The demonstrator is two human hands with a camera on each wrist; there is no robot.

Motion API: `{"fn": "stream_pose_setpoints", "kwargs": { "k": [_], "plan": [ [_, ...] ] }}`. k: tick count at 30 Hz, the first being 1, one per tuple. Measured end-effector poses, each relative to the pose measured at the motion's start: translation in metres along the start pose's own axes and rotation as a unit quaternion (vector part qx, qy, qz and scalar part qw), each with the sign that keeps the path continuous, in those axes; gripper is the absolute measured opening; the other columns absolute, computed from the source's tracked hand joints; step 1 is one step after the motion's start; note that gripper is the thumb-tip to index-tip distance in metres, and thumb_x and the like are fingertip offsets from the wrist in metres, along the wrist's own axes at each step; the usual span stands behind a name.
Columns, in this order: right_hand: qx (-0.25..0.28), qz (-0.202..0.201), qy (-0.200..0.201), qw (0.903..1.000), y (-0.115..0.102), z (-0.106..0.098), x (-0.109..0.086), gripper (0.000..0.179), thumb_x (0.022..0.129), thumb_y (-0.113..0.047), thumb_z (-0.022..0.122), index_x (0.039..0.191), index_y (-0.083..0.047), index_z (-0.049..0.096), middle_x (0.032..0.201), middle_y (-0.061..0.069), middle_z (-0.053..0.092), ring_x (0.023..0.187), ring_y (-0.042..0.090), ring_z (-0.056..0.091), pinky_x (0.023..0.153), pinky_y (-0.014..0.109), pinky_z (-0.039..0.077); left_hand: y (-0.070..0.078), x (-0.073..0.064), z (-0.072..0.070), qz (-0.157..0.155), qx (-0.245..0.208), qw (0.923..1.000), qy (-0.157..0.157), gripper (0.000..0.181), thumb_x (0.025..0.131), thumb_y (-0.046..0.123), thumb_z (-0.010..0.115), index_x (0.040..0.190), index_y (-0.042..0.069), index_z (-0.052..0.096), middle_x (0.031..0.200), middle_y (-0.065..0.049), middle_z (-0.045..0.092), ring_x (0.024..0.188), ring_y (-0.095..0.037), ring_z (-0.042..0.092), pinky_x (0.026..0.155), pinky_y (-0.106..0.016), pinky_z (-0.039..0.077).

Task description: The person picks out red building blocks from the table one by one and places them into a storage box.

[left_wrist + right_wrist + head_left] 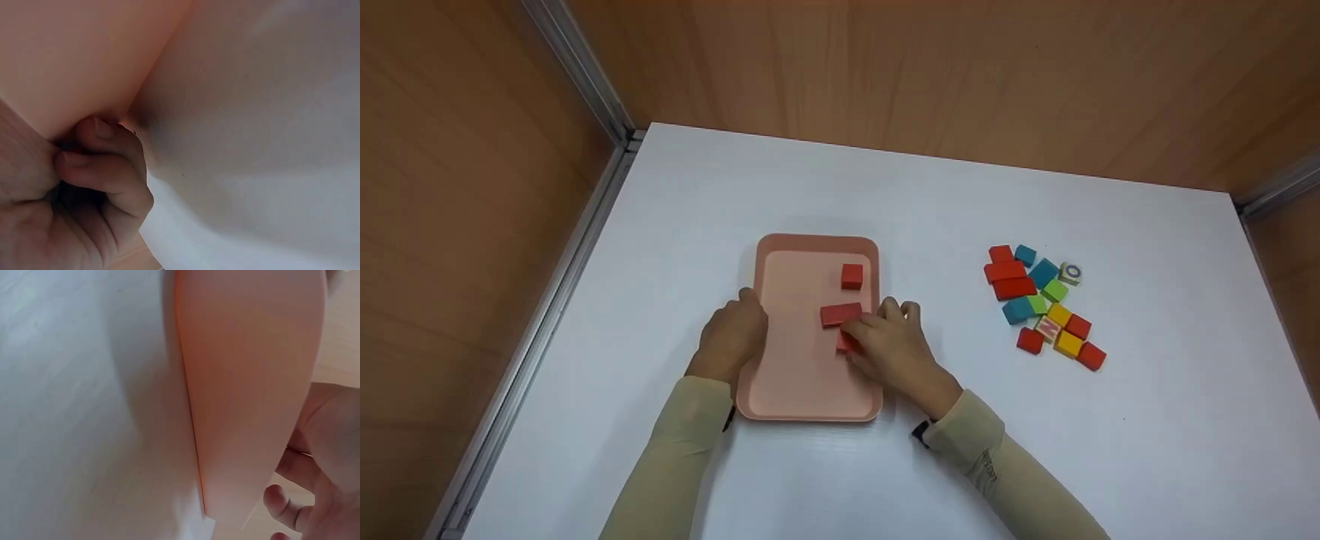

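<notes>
A pink tray (791, 375) lies on the white table. My left hand (733, 334) holds the tray's left rim; in the left wrist view its fingers (115, 174) are curled against the tray's outer wall (95, 56). Reaching over the right rim, my right hand (894, 349) pinches a red block (844, 345) inside the tray, partly covered by the fingers. Just above it lies a longer red block (840, 315), close to the fingertips. A red cube (852, 276) sits farther up on the tray's right side. The right wrist view shows the tray's outer wall (242, 394), hiding the blocks.
To the right on the table (1170, 450) is a loose group of blocks: several red (1015, 289), blue ones (1043, 273), green ones (1054, 290), yellow ones (1068, 343) and lettered cubes (1048, 328). Wooden panels (885, 75) stand behind and at the sides.
</notes>
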State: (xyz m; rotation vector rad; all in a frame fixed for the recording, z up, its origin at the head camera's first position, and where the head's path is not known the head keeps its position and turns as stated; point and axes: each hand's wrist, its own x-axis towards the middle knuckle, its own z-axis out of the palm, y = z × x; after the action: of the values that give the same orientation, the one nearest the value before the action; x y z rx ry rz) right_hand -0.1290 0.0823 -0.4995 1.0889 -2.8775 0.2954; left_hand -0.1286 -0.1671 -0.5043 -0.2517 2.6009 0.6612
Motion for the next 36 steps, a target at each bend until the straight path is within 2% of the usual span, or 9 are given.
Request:
{"fn": "stream_pose_setpoints", "kwargs": {
  "k": [5,16,19,22,26,30,36],
  "plan": [
    [0.01,0.022,-0.02,0.9995,-0.002,0.001,0.001,0.032,0.085,-0.031,0.082,0.115,-0.023,0.074,0.104,-0.004,0.074,0.09,0.025,0.047,0.084,0.052,0.034,0.001,-0.001,0.0,-0.005,-0.01,0.9999,0.001,0.024,0.108,0.007,0.027,0.119,-0.007,0.043,0.085,-0.018,0.06,0.073,-0.027,0.063,0.066,-0.041,0.051],
    [0.025,0.037,-0.021,0.9988,-0.002,0.001,-0.001,0.035,0.084,-0.032,0.083,0.117,-0.021,0.075,0.105,-0.003,0.073,0.09,0.024,0.047,0.084,0.051,0.034,0.003,-0.001,-0.002,-0.02,-0.017,0.9996,-0.011,0.028,0.108,0.008,0.027,0.127,-0.008,0.04,0.092,-0.02,0.061,0.078,-0.029,0.063,0.07,-0.043,0.051],
    [0.031,0.037,-0.005,0.9988,0.0,-0.002,-0.003,0.032,0.086,-0.032,0.081,0.115,-0.022,0.074,0.103,-0.004,0.073,0.088,0.023,0.047,0.084,0.05,0.035,0.003,-0.001,-0.002,-0.021,-0.007,0.9997,-0.011,0.027,0.108,0.007,0.029,0.127,-0.009,0.04,0.093,-0.021,0.061,0.077,-0.029,0.063,0.069,-0.043,0.051],
    [0.042,0.038,0.031,0.9979,0.004,-0.007,-0.009,0.027,0.088,-0.029,0.078,0.114,-0.021,0.074,0.103,-0.004,0.073,0.088,0.022,0.048,0.083,0.051,0.035,0.002,-0.001,-0.001,-0.013,0.0,0.9999,-0.008,0.024,0.107,0.005,0.032,0.124,-0.009,0.041,0.091,-0.021,0.061,0.076,-0.029,0.063,0.067,-0.042,0.051],
    [0.049,0.048,0.064,0.9955,0.014,-0.017,-0.021,0.035,0.087,-0.026,0.079,0.121,-0.019,0.072,0.109,-0.001,0.072,0.09,0.023,0.051,0.085,0.053,0.035,0.001,-0.001,-0.001,-0.009,0.001,1.0,-0.003,0.02,0.108,0.006,0.031,0.119,-0.007,0.042,0.088,-0.02,0.059,0.074,-0.029,0.063,0.066,-0.042,0.051],
    [0.048,0.076,0.069,0.9935,0.027,-0.027,-0.032,0.045,0.085,-0.028,0.082,0.126,-0.018,0.069,0.114,0.001,0.071,0.094,0.022,0.052,0.087,0.053,0.034,-0.001,-0.002,-0.002,-0.018,-0.009,0.9998,-0.004,0.021,0.108,0.007,0.031,0.12,-0.007,0.041,0.089,-0.02,0.059,0.076,-0.03,0.063,0.067,-0.043,0.051],
    [0.047,0.119,0.084,0.9882,0.056,-0.039,-0.054,0.047,0.084,-0.027,0.083,0.127,-0.016,0.068,0.114,0.004,0.071,0.096,0.024,0.051,0.083,0.049,0.031,0.0,-0.001,-0.001,-0.021,-0.035,0.9991,-0.013,0.025,0.108,0.008,0.027,0.123,-0.006,0.04,0.089,-0.018,0.059,0.077,-0.03,0.062,0.068,-0.042,0.05]
  ]
}}
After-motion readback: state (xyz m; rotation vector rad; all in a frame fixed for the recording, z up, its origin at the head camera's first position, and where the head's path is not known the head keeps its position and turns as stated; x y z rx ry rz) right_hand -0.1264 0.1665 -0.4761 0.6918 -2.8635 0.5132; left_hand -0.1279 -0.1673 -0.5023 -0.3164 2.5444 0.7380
